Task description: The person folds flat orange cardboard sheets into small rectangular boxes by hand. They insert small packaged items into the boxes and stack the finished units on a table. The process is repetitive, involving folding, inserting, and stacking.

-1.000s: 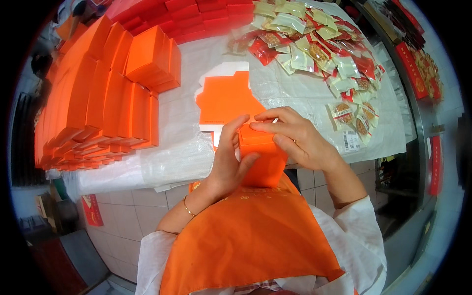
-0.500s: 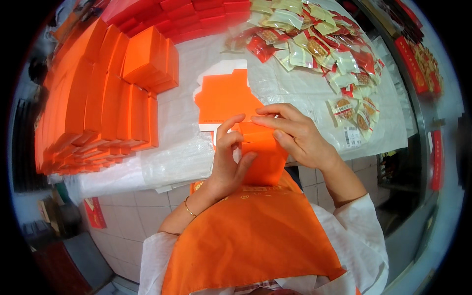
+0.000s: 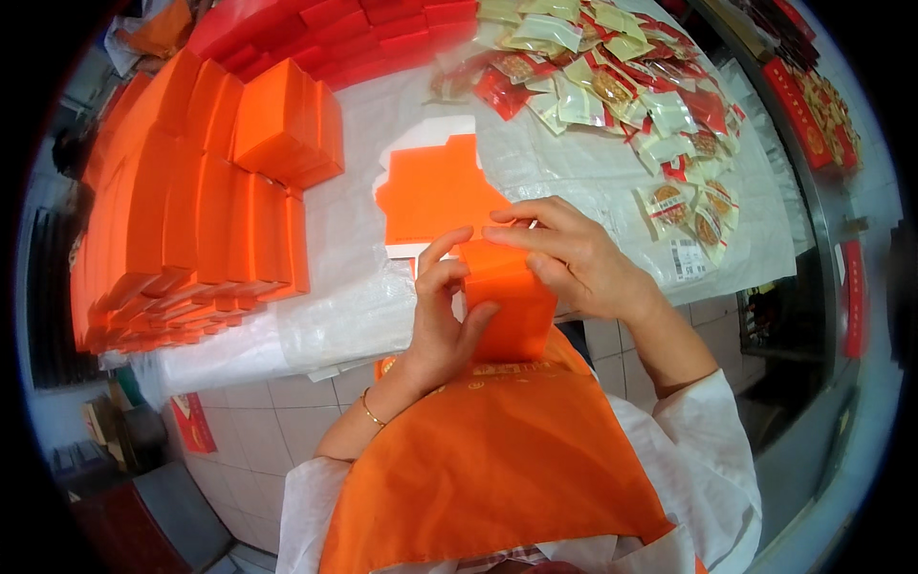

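Observation:
Just in front of my orange apron I hold a small orange cardboard box (image 3: 512, 316) between both hands. My left hand (image 3: 443, 306) grips its left side, thumb on the face turned toward me and index finger at the upper edge. From the right, my right hand (image 3: 583, 258) closes over the top, its fingertips at the far top edge and its thumb near the right corner. Beyond the box, flat orange carton blanks (image 3: 435, 196) with white edges lie stacked on the table. Whether the box's far side is closed is hidden.
Orange boxes (image 3: 206, 191) are stacked high on the left of the sheet-covered table (image 3: 354, 124). Red boxes (image 3: 335, 33) line the back. A heap of wrapped pastries (image 3: 622, 81) lies at the back right, with a few packets (image 3: 708, 215) nearer me.
Both hands keep almost the same hold on the box, fingers barely shifting at its top edge. The whole view has tilted slightly.

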The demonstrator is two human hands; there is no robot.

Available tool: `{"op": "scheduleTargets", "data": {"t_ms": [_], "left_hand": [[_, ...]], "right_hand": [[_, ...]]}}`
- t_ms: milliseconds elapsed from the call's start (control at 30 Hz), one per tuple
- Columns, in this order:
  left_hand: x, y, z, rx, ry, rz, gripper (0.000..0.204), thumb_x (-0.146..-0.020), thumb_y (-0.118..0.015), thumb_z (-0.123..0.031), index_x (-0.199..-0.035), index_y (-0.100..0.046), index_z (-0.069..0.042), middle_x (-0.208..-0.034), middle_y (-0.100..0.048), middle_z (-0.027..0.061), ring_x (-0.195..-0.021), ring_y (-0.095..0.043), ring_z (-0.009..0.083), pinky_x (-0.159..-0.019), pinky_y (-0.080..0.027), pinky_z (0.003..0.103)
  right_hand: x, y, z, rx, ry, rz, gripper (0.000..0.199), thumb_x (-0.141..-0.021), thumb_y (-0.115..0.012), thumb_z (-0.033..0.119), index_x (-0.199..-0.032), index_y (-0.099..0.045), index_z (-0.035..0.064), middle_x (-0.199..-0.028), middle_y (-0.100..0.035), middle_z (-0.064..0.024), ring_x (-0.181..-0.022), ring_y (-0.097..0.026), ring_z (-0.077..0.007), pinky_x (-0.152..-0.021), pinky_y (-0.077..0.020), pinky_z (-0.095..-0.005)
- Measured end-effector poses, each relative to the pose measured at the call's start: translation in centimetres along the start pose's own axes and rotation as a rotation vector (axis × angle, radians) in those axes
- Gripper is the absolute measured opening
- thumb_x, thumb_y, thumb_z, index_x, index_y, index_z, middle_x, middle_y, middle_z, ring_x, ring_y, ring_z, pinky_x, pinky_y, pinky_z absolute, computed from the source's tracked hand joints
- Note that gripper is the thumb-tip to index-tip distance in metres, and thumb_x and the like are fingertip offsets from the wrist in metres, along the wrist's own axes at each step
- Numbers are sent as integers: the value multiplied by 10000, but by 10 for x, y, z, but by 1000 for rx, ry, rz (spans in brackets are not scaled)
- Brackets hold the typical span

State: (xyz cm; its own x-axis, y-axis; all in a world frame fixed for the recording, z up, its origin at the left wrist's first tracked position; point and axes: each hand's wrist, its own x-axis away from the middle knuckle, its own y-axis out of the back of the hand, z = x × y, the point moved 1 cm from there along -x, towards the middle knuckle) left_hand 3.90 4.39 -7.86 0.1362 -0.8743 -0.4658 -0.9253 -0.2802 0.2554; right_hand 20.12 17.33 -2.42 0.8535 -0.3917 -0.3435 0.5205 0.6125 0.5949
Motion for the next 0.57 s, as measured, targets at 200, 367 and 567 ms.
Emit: {"op": "scheduleTargets", "data": {"t_ms": [200, 367, 567], "left_hand": [[-2, 4, -11, -114, 22, 44, 539, -772, -496, 163, -1179, -285, -120, -1420, -293, 197, -1166, -440, 240, -917, -436, 356], [0, -2, -2, 12, -18, -45, 614, -758, -551, 150, -1239, -295, -132, -1417, -307, 194, -1178, -427, 238, -912, -425, 346], [-4, 5, -8, -172, 27, 40, 610, -801, -499, 116, -1325, -358, -163, -1439, -300, 157, -1311, -348, 290, -1081, -296, 405]], "right_hand": [[-3, 0, -3, 80, 52, 55, 424, -867, -472, 83, -1277, -577, 56, -1275, -532, -164, -1120, -516, -313, -940, -434, -376], [-2, -1, 0, 77, 71, 35, 426, -873, -471, 53, -1290, -556, 37, -1294, -523, -172, -1136, -514, -321, -967, -419, -388], [-4, -15, -1, -97, 63, -60, 418, -848, -521, 5, -1259, -566, 66, -1246, -543, -191, -1116, -522, -356, -978, -407, -418]]}}
